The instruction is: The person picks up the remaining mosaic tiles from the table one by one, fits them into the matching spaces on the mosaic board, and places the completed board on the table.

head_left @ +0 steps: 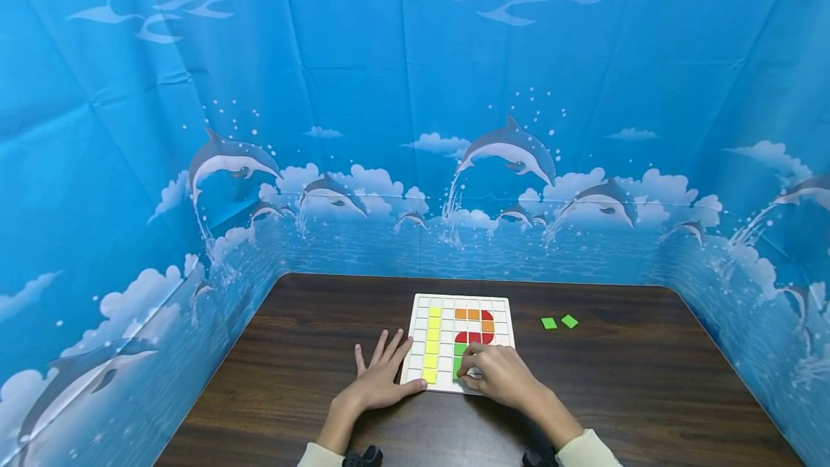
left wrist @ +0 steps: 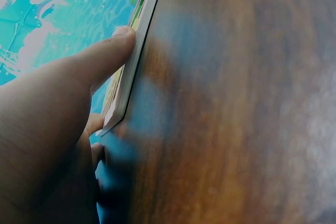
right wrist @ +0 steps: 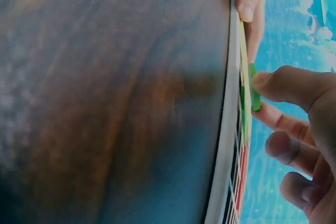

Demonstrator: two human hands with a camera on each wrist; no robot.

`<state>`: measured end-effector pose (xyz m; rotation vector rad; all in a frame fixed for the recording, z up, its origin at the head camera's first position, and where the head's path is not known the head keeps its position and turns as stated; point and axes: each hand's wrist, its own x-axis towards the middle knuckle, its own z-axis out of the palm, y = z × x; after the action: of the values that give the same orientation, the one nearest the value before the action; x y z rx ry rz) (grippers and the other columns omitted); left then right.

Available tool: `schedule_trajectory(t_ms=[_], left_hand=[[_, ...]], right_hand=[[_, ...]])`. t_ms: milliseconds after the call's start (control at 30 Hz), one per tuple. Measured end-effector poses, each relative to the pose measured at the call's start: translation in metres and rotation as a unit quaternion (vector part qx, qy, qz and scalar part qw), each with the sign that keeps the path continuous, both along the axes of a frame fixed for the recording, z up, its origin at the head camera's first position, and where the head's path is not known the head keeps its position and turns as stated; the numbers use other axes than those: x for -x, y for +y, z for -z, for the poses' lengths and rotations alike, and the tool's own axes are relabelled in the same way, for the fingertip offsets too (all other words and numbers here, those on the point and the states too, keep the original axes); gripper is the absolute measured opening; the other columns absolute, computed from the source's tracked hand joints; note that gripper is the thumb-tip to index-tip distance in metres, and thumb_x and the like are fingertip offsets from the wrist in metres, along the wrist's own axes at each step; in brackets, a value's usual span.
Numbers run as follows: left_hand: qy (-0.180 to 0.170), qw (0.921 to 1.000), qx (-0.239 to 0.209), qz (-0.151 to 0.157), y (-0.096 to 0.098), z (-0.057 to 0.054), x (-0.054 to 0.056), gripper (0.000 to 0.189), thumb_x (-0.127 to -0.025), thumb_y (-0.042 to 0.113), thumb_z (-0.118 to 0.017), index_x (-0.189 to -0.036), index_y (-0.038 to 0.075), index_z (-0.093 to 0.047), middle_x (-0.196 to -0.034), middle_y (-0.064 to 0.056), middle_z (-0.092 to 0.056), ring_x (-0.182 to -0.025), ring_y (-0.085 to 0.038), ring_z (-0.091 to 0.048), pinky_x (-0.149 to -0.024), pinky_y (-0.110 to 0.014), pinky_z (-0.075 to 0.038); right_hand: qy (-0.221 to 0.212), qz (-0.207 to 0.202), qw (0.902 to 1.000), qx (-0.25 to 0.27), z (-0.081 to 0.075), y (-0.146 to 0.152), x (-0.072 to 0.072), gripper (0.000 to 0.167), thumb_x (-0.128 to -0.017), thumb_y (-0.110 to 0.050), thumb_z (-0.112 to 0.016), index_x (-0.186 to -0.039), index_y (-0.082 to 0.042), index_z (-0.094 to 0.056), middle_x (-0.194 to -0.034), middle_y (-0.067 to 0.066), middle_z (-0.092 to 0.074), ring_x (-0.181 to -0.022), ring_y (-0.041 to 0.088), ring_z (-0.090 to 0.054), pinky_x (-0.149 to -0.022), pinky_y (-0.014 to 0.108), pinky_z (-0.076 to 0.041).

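Observation:
A white square grid board (head_left: 502, 355) lies on the table, bearing coloured tiles. My left hand (head_left: 381, 380) rests by its left edge with fingers spread, the thumb touching the near-left part. With thumb and index finger my right hand (head_left: 506, 375) pinches a green square tile (right wrist: 255, 88) just above the board's near side. Yellow tiles (head_left: 431, 344) form a column at the left. Farther right, orange tiles (head_left: 468, 314) and red tiles (head_left: 470, 338) make a curved shape, with green tiles (head_left: 460, 349) below it, partly hidden by my right fingers.
Two loose green tiles, one (head_left: 549, 323) beside the other (head_left: 569, 321), lie on the dark wooden table (head_left: 616, 380) to the right of the board. A blue dolphin-print curtain (head_left: 389, 128) surrounds the table's back and sides.

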<state>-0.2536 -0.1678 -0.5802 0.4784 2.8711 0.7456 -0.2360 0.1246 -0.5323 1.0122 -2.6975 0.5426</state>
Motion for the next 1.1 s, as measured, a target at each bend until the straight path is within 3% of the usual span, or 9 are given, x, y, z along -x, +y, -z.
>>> schedule_trajectory(t_ms=[200, 533, 833, 1100], left_hand=[[0.0, 1.0, -0.007, 0.001, -0.0004, -0.0022, -0.002, 0.103, -0.09, 0.082, -0.061, -0.169, 0.024, -0.033, -0.18, -0.005, -0.018, -0.168, -0.038, -0.001, -0.117, -0.081, 0.021], [0.002, 1.0, -0.008, 0.0, 0.0001, -0.0009, -0.0014, 0.102, -0.09, 0.081, -0.062, -0.169, 0.024, -0.033, -0.18, -0.004, -0.018, -0.168, -0.037, 0.0, -0.117, -0.081, 0.022], [0.006, 1.0, -0.002, 0.005, -0.0006, 0.0062, 0.0019, 0.103, -0.089, 0.084, -0.059, -0.169, 0.025, -0.033, -0.18, -0.003, -0.018, -0.168, -0.036, -0.001, -0.117, -0.081, 0.021], [0.009, 0.9999, -0.008, 0.003, -0.0005, 0.0028, 0.0001, 0.102, -0.089, 0.083, -0.061, -0.169, 0.025, -0.034, -0.18, -0.004, -0.018, -0.168, -0.037, -0.001, -0.117, -0.081, 0.021]], right_hand=[[-0.015, -0.018, 0.9997, -0.01, 0.0013, -0.0022, -0.0001, 0.01, -0.089, -0.02, -0.087, -0.084, -0.028, -0.083, -0.093, -0.016, -0.07, -0.073, -0.004, -0.057, -0.06, 0.02, -0.043], [-0.022, -0.041, 0.9989, 0.0, -0.0026, -0.0016, -0.002, 0.012, -0.088, -0.014, -0.087, -0.086, -0.025, -0.082, -0.094, -0.016, -0.07, -0.075, -0.003, -0.057, -0.063, 0.022, -0.048], [-0.032, -0.033, 0.999, -0.001, -0.0021, 0.0006, -0.0039, 0.01, -0.089, -0.015, -0.086, -0.089, -0.025, -0.083, -0.094, -0.017, -0.071, -0.076, -0.004, -0.059, -0.065, 0.024, -0.052], [-0.032, -0.031, 0.999, -0.006, -0.0035, 0.0012, -0.0048, 0.01, -0.089, -0.013, -0.086, -0.09, -0.023, -0.083, -0.096, -0.015, -0.073, -0.078, -0.003, -0.06, -0.067, 0.024, -0.052]])
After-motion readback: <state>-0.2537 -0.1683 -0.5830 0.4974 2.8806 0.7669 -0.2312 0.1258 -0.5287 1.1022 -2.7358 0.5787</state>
